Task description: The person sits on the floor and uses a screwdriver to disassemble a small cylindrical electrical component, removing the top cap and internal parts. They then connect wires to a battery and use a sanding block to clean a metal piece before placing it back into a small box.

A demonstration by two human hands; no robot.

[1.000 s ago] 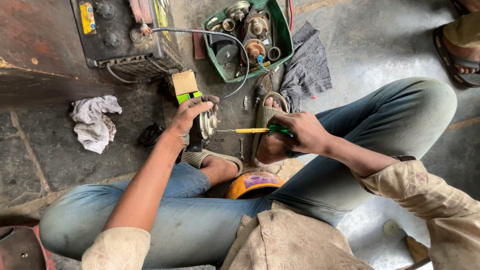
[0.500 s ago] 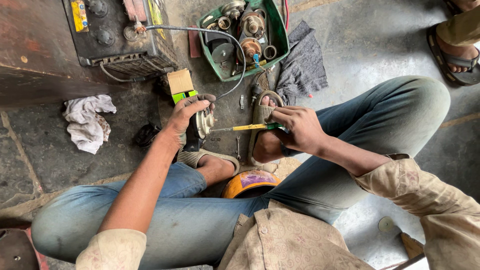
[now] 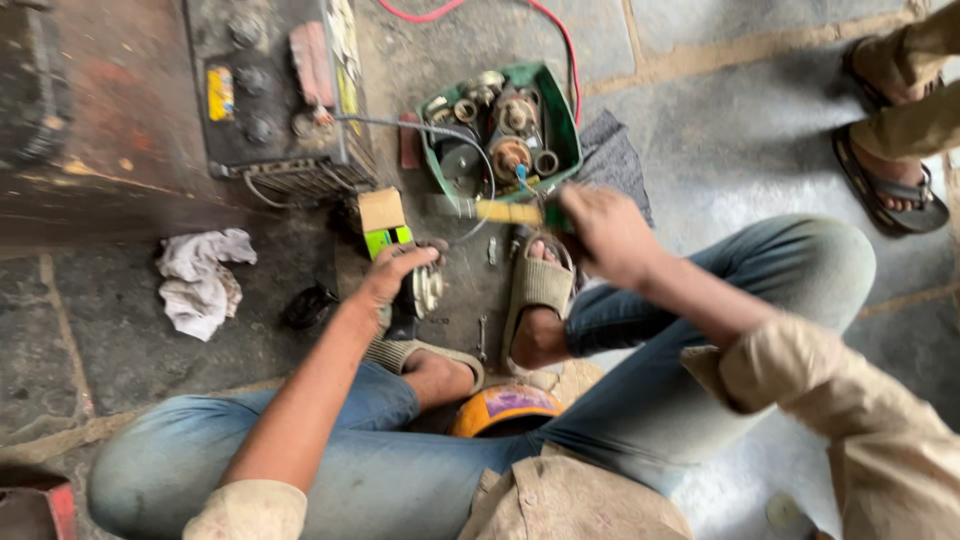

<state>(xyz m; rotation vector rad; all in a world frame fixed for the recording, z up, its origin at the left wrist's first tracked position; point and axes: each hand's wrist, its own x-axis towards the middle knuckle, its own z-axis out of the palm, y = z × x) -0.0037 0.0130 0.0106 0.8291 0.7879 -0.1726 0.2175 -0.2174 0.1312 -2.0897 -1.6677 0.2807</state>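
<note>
Stone floor, seated worker: left hand (image 3: 395, 278) clasps a round metal motor part (image 3: 428, 290) at nine o'clock, steadying it; right hand (image 3: 600, 232), fist closed, lifts a yellow-handled screwdriver (image 3: 505, 211) toward the green tray (image 3: 565, 125) at twelve.

The right hand (image 3: 605, 232) now sits higher and farther from the body than in the earlier pictures, lifted off the spot beside the sandalled foot (image 3: 536, 300) and blurred with motion. The screwdriver (image 3: 510, 212) it grips goes with it: its tip no longer meets the round metal part (image 3: 428, 290) under the left hand (image 3: 398, 275) but hangs apart from it, just below the green tray (image 3: 565, 120). The yellow shaft, earlier level with the left hand, lies above it
</note>
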